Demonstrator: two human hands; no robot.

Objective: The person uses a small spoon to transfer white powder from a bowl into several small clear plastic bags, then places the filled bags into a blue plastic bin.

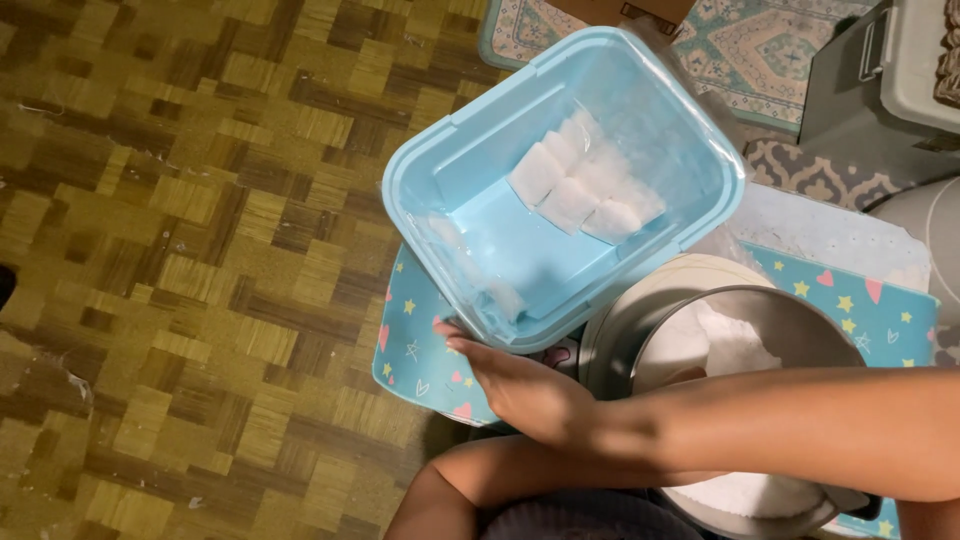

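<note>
A light blue plastic tub (440,170) is tipped up at an angle above a teal mat. Several white translucent blocks (585,185) cling together on its inner floor, and a clear shiny patch lies along its lower wall. My right hand (520,395) reaches in from the right across a metal pot (800,325) and grips the tub at its near lower corner, fingertips against the rim. The pot stands just right of the tub and holds white material (725,345). My left hand is out of sight.
The teal mat (415,345) with stars and hearts lies on parquet floor (180,250). A patterned rug (760,50) and a grey and white storage box (900,70) sit at the top right. A bent knee (450,495) shows at the bottom.
</note>
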